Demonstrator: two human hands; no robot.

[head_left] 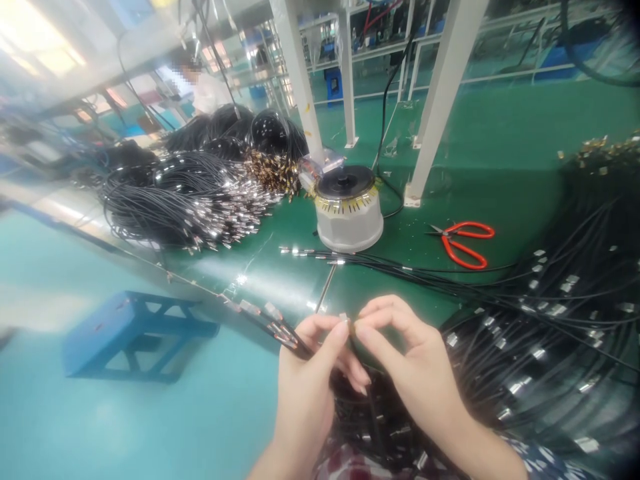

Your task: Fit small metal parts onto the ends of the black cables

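Note:
My left hand grips a bundle of black cables with metal ends that stick out to the left over the table edge. My right hand pinches a small metal connector at a cable tip, thumb and forefinger closed, touching my left fingertips. Both hands hover at the near edge of the green table, above a mass of black cables in my lap.
A white round machine with a black top stands mid-table. Red-handled scissors lie to its right. Heaps of black cables with metal ends fill the left, more lie at the right. A blue stool stands on the floor.

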